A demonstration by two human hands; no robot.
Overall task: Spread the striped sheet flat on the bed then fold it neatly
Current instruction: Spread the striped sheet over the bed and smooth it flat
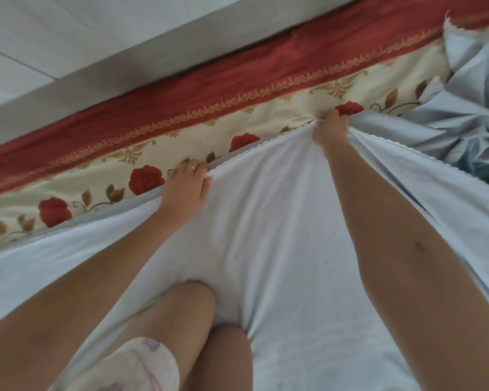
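The pale blue sheet [280,221] lies over the bed's rose-patterned bedcover [266,119], with the person's knee [192,300] on it. The right grip [329,128] clenches a bunch of its far hem, drawing creases. The left grip [185,183] grasps the same hem, thumb on top. Crumpled blue cloth [469,117] lies at the right.
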